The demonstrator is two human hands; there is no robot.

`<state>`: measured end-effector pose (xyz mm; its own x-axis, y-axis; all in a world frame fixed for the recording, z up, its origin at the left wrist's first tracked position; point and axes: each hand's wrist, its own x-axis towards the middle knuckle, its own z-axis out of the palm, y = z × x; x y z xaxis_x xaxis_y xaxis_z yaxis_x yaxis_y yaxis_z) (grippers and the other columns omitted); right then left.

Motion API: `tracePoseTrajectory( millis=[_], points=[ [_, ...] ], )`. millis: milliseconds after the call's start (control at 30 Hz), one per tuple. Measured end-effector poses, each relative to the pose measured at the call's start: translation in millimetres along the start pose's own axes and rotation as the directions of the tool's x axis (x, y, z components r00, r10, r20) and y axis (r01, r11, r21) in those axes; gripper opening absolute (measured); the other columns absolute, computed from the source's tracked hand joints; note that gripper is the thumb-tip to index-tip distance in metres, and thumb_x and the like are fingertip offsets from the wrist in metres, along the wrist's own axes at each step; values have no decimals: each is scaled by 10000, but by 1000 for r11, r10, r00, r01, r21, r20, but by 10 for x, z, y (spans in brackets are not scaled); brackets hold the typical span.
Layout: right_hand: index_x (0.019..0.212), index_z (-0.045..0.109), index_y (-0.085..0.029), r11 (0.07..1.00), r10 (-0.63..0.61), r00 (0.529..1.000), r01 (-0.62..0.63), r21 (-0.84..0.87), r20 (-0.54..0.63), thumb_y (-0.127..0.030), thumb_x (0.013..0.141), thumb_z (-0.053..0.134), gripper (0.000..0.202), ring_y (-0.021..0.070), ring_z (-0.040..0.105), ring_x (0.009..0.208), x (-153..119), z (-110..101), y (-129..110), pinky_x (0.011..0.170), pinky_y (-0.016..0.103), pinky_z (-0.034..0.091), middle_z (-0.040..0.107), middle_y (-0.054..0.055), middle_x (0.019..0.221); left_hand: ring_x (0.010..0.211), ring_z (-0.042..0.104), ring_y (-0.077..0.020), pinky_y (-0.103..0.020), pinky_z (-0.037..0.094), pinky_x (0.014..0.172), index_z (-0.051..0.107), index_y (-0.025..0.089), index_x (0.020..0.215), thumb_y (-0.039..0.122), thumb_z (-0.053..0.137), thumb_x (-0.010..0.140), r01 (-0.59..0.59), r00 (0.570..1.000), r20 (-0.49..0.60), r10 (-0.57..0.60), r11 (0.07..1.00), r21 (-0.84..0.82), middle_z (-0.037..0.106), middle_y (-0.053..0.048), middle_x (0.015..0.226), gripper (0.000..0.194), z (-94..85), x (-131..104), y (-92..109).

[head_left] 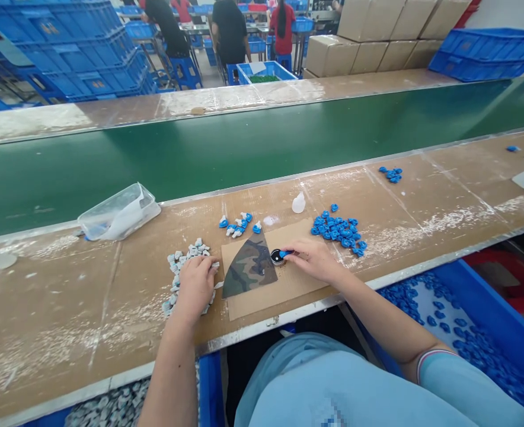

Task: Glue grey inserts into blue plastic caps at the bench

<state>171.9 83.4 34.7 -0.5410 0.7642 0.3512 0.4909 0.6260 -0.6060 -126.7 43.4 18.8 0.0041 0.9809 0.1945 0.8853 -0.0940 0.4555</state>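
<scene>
My right hand (310, 258) pinches a small blue piece (284, 254) over a round black dish (277, 257) on a cardboard sheet (244, 307). My left hand (198, 281) has its fingertips together on a small grey-white piece (215, 265), beside a pile of grey-white pieces (177, 261). Between the hands lies a camouflage-patterned fan-shaped sheet (253, 267). A heap of blue pieces (339, 230) sits right of the cardboard. Behind the patterned sheet are several blue-and-white joined pieces (239, 225).
A small white bottle (298, 203) stands behind the cardboard. A clear plastic container (120, 213) lies at the left, near the green belt (226, 148). Blue bins (493, 320) sit below the table edge. People work in the background.
</scene>
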Motion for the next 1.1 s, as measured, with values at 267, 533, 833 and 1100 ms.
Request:
tracePoseTrajectory(
  millis=[267,533,833,1100],
  points=[
    [1015,705,-223,994,-63,998,61,-85,-24,-209,905,536,202,166,668,837,-2,20,27,758,277,543,714,51,897,841,618,-198,-343,487,812,639,201,857,360,647,731,172,946,-90,-313,715,-677,666,-60,861,203,-1,-186,548],
    [1011,706,-237,999,-1,999,0,-42,-33,-243,900,551,191,171,673,862,-47,26,46,788,290,539,728,44,921,721,631,-109,-254,520,728,654,181,821,346,824,570,304,847,287,-447,-35,-952,675,-20,805,345,397,-421,906],
    [973,711,-210,995,70,996,-65,80,-58,-227,869,581,167,175,676,816,-87,8,-9,750,303,548,736,55,895,621,615,-80,-217,507,636,637,192,853,368,813,603,365,832,386,-398,-129,-922,680,7,737,353,458,-462,980],
    [988,698,-211,956,40,996,-16,292,-80,-229,867,604,154,156,672,855,-208,81,-254,778,279,556,734,53,921,437,488,-56,-173,398,414,665,145,715,497,834,489,470,750,477,-457,-140,-872,566,36,503,452,466,-433,1110]
  ],
)
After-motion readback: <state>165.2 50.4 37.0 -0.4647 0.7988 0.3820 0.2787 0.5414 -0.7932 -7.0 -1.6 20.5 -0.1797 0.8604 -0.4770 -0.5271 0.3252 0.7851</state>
